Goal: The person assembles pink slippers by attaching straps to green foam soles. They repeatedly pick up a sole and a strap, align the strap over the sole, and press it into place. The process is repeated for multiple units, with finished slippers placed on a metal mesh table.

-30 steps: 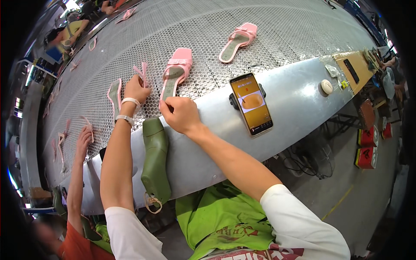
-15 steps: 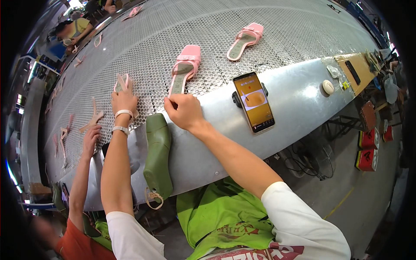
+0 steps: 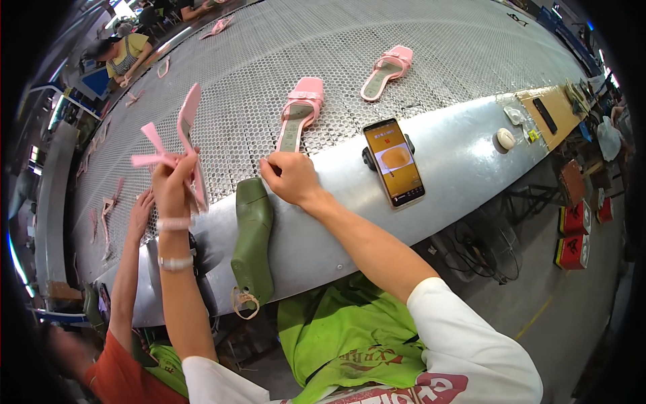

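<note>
My left hand is raised over the perforated belt, fingers closed round a pink sandal sole that stands on end and loose pink straps that stick out to the left. My right hand is curled into a fist at the belt's near edge, just below the heel end of a pink sandal; whether anything is inside it is hidden. Between my forearms a green shoe last with a cord loop lies on the metal ledge. A second pink sandal lies farther right.
A phone in a holder stands on the ledge, with a round cream-coloured object and cardboard farther right. A co-worker's hand reaches in beside my left forearm. Pink straps lie on the left. Another person works across the belt.
My left hand has lifted off the belt, bringing up the pink sole and straps. My right hand stays closed in nearly the same place. The view has shifted slightly.
</note>
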Motion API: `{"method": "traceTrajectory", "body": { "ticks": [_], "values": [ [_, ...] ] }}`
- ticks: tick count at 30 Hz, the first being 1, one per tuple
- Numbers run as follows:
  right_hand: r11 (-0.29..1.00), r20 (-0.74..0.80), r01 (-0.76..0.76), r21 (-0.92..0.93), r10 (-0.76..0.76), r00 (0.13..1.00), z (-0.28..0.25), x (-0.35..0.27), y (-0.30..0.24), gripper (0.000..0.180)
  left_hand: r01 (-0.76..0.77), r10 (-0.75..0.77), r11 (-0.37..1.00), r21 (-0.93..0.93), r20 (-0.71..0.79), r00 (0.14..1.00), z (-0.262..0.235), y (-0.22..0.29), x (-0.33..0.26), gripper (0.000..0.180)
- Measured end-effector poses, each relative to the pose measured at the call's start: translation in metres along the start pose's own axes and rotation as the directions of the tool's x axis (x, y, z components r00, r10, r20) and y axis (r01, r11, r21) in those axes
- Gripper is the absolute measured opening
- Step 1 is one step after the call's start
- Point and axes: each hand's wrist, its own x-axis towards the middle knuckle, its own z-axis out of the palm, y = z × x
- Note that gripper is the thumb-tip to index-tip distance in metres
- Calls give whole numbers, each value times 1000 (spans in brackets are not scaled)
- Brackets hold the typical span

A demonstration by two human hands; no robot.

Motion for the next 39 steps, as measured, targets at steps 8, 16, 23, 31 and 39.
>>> {"method": "traceTrajectory", "body": {
  "ticks": [8,16,23,31,39],
  "values": [
    [716,473,-192,671,-214,855,-34,-56,-76,36,-3,21,980,-201,90,996,38,56,-192,42],
    [162,623,-608,777,-64,779,-70,-167,-104,38,-135,66,916,377,190,980,22,43,-252,16],
    [-104,762,-769,631,271,588,-89,-200,-111,43,-268,331,566,779,83,940,7,2,-200,31],
    [-78,695,-744,663,432,575,-92,-200,-105,47,-74,74,780,622,25,997,8,-21,-200,43],
    [-196,714,-713,674,422,559,-83,-192,-113,54,-55,63,809,586,7,998,0,-27,-200,39]
  ]
}}
